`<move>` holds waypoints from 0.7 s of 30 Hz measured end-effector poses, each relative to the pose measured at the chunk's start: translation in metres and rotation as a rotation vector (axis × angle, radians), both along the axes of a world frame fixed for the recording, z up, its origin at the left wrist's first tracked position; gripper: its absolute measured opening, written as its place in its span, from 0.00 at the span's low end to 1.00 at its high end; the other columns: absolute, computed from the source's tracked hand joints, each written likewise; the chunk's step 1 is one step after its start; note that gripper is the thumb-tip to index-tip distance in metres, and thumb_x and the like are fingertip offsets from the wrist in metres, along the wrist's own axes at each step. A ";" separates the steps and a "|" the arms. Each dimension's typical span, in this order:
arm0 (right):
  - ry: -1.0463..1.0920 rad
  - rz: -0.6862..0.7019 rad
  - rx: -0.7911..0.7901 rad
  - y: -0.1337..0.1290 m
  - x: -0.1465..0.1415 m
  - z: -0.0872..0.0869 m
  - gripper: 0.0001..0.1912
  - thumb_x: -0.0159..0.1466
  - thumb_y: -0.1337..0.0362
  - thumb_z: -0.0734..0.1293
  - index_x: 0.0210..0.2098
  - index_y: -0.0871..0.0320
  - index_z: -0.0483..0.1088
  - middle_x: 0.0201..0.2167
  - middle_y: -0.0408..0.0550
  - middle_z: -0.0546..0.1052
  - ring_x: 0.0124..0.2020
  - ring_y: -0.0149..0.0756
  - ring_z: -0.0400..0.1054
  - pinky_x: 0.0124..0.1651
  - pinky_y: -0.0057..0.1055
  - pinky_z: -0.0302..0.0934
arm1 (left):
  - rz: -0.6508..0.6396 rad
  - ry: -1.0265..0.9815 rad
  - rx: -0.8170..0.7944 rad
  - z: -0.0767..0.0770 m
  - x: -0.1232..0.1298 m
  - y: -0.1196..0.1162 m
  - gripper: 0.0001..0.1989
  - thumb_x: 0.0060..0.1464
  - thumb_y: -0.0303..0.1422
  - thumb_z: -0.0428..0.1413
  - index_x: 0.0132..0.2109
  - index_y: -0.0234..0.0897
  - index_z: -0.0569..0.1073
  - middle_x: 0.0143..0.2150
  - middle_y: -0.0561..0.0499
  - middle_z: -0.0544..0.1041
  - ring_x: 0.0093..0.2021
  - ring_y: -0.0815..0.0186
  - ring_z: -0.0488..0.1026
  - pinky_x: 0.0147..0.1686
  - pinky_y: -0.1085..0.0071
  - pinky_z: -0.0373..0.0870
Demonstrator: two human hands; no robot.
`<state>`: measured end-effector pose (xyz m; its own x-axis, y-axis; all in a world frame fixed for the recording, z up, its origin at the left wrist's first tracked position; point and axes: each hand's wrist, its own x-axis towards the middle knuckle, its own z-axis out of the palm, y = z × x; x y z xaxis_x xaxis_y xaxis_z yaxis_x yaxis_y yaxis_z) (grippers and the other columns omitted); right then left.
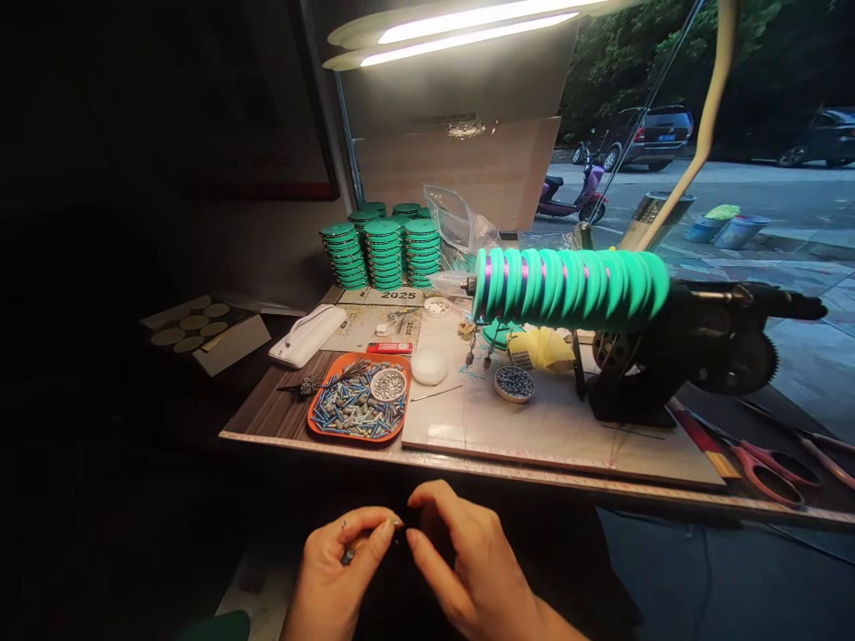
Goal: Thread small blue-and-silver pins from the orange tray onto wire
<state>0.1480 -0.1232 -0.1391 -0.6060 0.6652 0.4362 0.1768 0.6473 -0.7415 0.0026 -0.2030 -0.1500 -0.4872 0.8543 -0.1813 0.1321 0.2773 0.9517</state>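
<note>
A: "Layout?"
B: "Machine [642, 378] stood right of tray. Left hand [334, 570], below tray, pinched thumb to finger; right hand [477, 552], alongside, gaped, fingertips parted."
A: "Containers?"
B: "Tray [311, 418] held metal pieces [364, 417]; bowl [514, 400], to its right, beads [514, 381]; cup [388, 400], inside, silvery bits [388, 384]."
A: "Smallest?"
B: "Part [348, 556], in left fingers. Fine handling, I judged; wanted steadiness."

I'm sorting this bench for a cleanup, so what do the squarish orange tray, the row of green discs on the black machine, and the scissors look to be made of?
Squarish orange tray: probably smooth plastic, given its glossy rounded rim. Green discs: perhaps foam or felt, since they look matte. Scissors with reddish-pink handles: likely plastic handles, evenly coloured; blade material unclear in shadow.
</note>
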 end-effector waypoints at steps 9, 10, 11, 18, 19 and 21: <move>0.026 0.024 0.472 -0.001 -0.009 -0.008 0.21 0.66 0.63 0.49 0.19 0.59 0.58 0.12 0.40 0.62 0.15 0.25 0.51 0.23 0.25 0.39 | -0.110 0.130 -0.042 0.032 0.013 -0.003 0.18 0.53 0.47 0.50 0.26 0.37 0.65 0.18 0.59 0.52 0.19 0.72 0.48 0.19 0.74 0.46; 0.051 0.052 0.519 -0.001 -0.010 -0.010 0.21 0.66 0.65 0.48 0.18 0.60 0.56 0.11 0.40 0.61 0.15 0.25 0.48 0.22 0.25 0.38 | -0.132 0.128 -0.058 0.032 0.011 -0.005 0.18 0.52 0.48 0.50 0.26 0.37 0.65 0.17 0.59 0.50 0.18 0.73 0.46 0.19 0.73 0.44; 0.071 0.077 0.565 -0.001 -0.010 -0.011 0.21 0.66 0.67 0.47 0.17 0.60 0.54 0.10 0.40 0.60 0.14 0.25 0.46 0.22 0.25 0.37 | -0.140 0.127 -0.068 0.032 0.007 -0.006 0.18 0.52 0.48 0.50 0.26 0.37 0.65 0.18 0.59 0.49 0.18 0.73 0.45 0.19 0.73 0.43; -0.041 0.045 0.449 0.004 -0.002 -0.003 0.12 0.63 0.64 0.53 0.27 0.58 0.63 0.18 0.40 0.68 0.19 0.25 0.59 0.23 0.24 0.46 | -0.097 0.264 -0.108 0.053 -0.024 -0.003 0.18 0.53 0.49 0.49 0.28 0.39 0.65 0.21 0.57 0.57 0.22 0.70 0.51 0.22 0.75 0.50; -0.064 0.051 0.372 0.004 -0.001 -0.001 0.09 0.62 0.62 0.56 0.34 0.58 0.65 0.23 0.41 0.72 0.23 0.25 0.64 0.24 0.22 0.50 | -0.125 0.269 -0.111 0.057 -0.024 -0.001 0.19 0.53 0.49 0.48 0.28 0.39 0.65 0.21 0.57 0.57 0.23 0.70 0.52 0.22 0.75 0.51; -0.079 0.089 0.222 0.003 -0.002 0.001 0.14 0.60 0.62 0.59 0.45 0.59 0.63 0.34 0.43 0.75 0.31 0.26 0.69 0.30 0.20 0.58 | -0.175 0.254 -0.118 0.061 -0.020 0.002 0.19 0.54 0.49 0.47 0.27 0.38 0.64 0.22 0.56 0.58 0.23 0.69 0.54 0.23 0.75 0.53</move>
